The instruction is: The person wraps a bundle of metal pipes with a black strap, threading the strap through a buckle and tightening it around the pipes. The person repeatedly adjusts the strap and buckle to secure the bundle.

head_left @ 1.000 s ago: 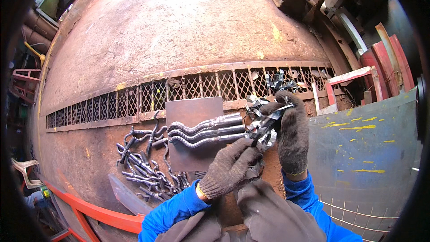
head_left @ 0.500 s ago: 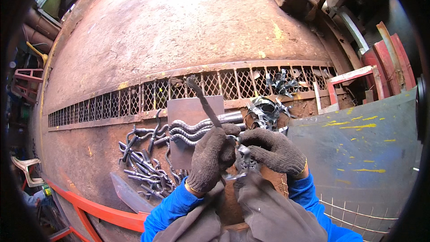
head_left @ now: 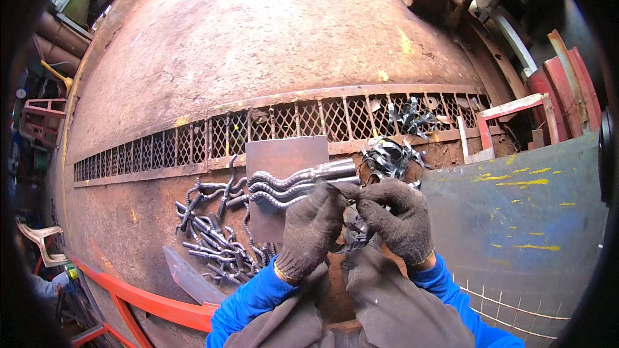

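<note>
My left hand (head_left: 313,232), in a dark knitted glove, is closed with its fingertips pinched close to my right hand (head_left: 401,220), gloved alike. Between them is a crumpled, shiny dark strip (head_left: 354,229), which both hands grip above my lap. My fingers partly hide it, and whether a further piece lies inside the left fist cannot be seen. Just beyond the hands, several bent metal pipes (head_left: 284,183) lie side by side on a flat brown plate (head_left: 261,222).
Left of the plate is a pile of wrapped, bent pipes (head_left: 222,241). Loose shiny strips (head_left: 390,154) lie beyond my right hand, near a floor grating (head_left: 277,122). A large grey metal sheet (head_left: 516,212) stands at the right, a red bar (head_left: 155,305) at the lower left.
A long dark piece that stuck up from my left hand no longer shows. My right hand has turned more upright, and both pinched hands have drawn closer together.
</note>
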Motion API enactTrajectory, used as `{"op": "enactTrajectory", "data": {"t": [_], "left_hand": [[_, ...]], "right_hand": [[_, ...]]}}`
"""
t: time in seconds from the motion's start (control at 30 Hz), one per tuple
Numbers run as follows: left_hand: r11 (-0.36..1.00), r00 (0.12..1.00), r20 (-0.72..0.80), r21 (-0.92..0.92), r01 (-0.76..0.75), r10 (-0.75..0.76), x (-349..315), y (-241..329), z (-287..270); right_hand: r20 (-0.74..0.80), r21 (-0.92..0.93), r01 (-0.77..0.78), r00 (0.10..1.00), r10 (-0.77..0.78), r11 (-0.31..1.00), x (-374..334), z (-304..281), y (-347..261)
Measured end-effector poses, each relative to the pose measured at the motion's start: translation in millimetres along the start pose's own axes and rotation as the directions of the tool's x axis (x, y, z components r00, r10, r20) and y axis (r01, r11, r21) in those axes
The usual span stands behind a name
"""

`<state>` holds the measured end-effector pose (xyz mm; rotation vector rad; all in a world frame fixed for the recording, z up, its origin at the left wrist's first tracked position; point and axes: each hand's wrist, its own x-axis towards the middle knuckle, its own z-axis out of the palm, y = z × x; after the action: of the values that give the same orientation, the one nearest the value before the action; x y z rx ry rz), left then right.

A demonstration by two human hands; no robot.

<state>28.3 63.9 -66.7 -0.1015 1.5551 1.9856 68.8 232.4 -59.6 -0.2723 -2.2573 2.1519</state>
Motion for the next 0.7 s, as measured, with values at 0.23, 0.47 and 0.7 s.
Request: {"op": "enactTrajectory", "data": {"t": [0.23,0.47,0.7], "left_hand": [[0.957,0.971,-0.238,-0.282,-0.063,-0.006,2.3,-12.9,-9.9],[0.973,0.997,-0.052,-0.228,0.043,-0.056,-1.7,-11.7,-14.7],[0.995,0.99,0.116,-0.053,0.088,-0.081,1.2,-3.3,-8.9]], "right_hand": [[0.052,-0.231,0.079,0.996,-0.069,0.97,-6.3,-3.2,6.9],[0.078,-0.291,0.16,0.987,-0.143,0.943,-9.0,-8.6,7.9],[-0.128,0.05,0.008,0.992,-0.001,0.999,1.9,-3.9,2.9]]}}
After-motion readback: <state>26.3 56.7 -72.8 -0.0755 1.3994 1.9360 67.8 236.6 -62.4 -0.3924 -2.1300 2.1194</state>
